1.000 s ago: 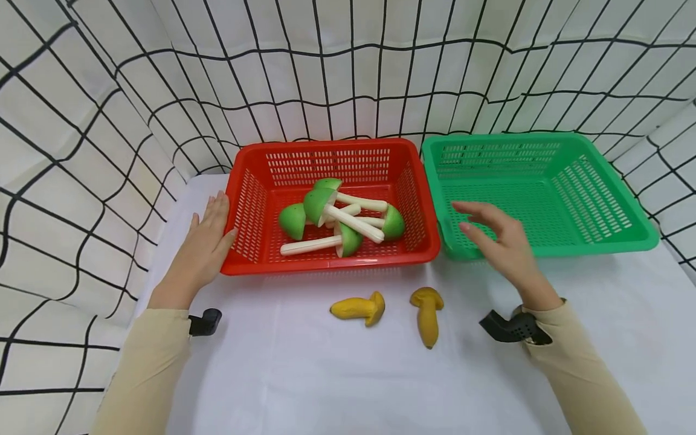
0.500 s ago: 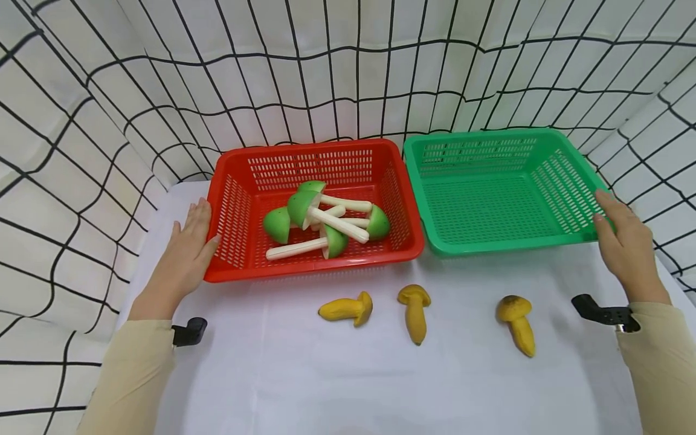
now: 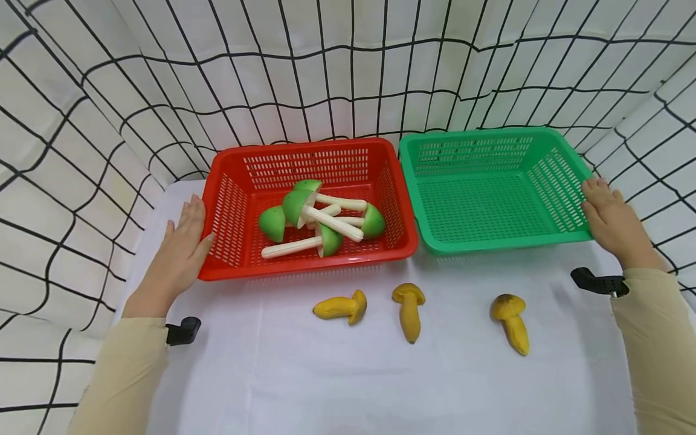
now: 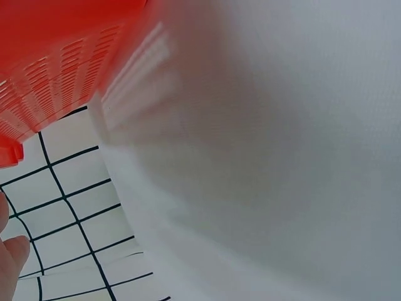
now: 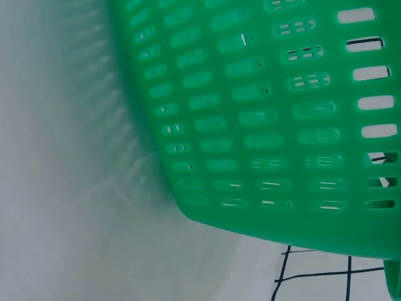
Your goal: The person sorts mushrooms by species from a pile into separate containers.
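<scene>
My left hand (image 3: 176, 254) lies with straight fingers against the left side of the red basket (image 3: 321, 266). At the right end of the green basket (image 3: 502, 244), my right hand (image 3: 617, 220) touches the rim with extended fingers. Several toy mushrooms with green caps and white stems, one on top (image 3: 326, 220), are piled in the red basket. Three yellow mushrooms lie on the cloth: one on its side (image 3: 339, 307), one in the middle (image 3: 410, 314) and one with a browned cap (image 3: 510, 323). The green basket's slotted wall (image 5: 263, 125) fills much of the right wrist view.
The baskets stand side by side on a white cloth (image 3: 304, 380). Behind them and along both sides rise white walls with black grid netting (image 3: 359, 72). A dark wrist camera (image 3: 598, 283) sits on the right wrist.
My right hand has moved right, from over the green basket's left part to its right end. The brown-capped yellow mushroom has come into sight on the cloth. My left hand stays at the red basket.
</scene>
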Demonstrator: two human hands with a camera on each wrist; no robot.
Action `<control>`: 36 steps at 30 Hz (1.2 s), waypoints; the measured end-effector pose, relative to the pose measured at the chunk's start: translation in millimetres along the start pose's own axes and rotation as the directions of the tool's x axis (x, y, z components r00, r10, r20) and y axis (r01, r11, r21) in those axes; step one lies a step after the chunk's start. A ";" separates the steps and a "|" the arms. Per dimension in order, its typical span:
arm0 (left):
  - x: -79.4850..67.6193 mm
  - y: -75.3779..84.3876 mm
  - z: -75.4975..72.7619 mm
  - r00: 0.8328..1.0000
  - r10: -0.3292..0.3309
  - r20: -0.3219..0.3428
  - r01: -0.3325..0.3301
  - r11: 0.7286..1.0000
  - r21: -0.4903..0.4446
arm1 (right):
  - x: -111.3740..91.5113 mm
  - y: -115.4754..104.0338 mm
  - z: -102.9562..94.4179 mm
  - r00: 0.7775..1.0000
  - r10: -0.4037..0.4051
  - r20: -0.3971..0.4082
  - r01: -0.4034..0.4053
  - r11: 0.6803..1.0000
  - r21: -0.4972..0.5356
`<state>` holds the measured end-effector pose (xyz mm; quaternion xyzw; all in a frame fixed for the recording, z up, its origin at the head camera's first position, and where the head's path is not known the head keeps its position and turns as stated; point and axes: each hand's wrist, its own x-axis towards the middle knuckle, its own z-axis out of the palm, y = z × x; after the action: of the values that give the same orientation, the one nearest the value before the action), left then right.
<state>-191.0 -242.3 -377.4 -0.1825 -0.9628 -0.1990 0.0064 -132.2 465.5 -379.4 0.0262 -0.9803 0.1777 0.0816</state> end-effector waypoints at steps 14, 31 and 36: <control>-31.2 52.4 -9.8 0.873 -0.020 -0.487 -0.004 0.999 -0.049 | 5.9 -1.1 4.0 0.999 0.003 0.035 -0.002 1.000 -0.029; -49.5 155.6 94.7 0.836 0.522 -0.170 -0.548 0.812 -0.202 | 3.5 0.2 0.9 0.999 0.034 0.035 -0.033 0.998 -0.046; -44.0 157.3 112.0 0.937 0.341 -0.075 -0.348 0.903 -0.251 | 3.9 0.3 1.4 0.999 0.034 0.032 -0.032 0.998 -0.056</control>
<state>-87.5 -80.1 -424.3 -0.3460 -0.8806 -0.3222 0.0313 -136.4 465.2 -380.2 0.0106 -0.9864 0.1512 0.0633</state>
